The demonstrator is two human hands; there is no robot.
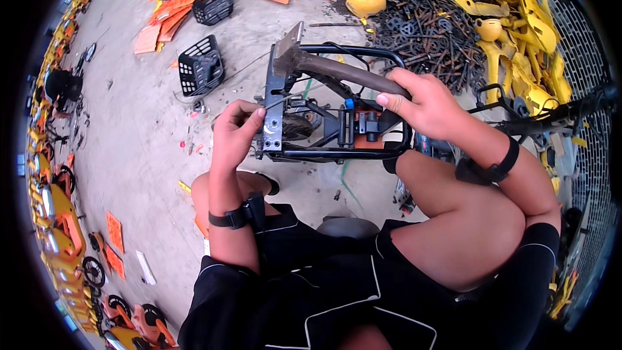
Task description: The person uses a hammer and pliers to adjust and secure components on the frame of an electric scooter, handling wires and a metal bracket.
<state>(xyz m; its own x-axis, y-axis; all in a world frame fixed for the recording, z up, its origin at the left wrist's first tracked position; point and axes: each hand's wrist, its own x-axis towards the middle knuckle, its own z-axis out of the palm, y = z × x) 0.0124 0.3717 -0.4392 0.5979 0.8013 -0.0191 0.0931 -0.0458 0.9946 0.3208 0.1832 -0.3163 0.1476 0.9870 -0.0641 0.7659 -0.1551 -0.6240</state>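
My right hand point(421, 104) grips a hammer point(340, 70) by its dark handle, its metal head raised over the left end of a black tubular vehicle frame point(343, 153). My left hand point(236, 129) pinches a thin metal rod point(280, 100) at the frame's drilled end plate point(273, 136), just below the hammer head. Inside the frame are a dark wheel point(298, 128), struts and a blue-and-black fitting point(369, 123). The frame lies between my bent knees.
A black plastic basket point(191, 71) lies left of the frame. Orange panels point(178, 16) and a yellow dome point(365, 1) lie behind. A heap of rusty parts point(427, 42) and yellow body panels point(531, 32) fill the back right. Orange and yellow scooters point(61, 220) line the far left.
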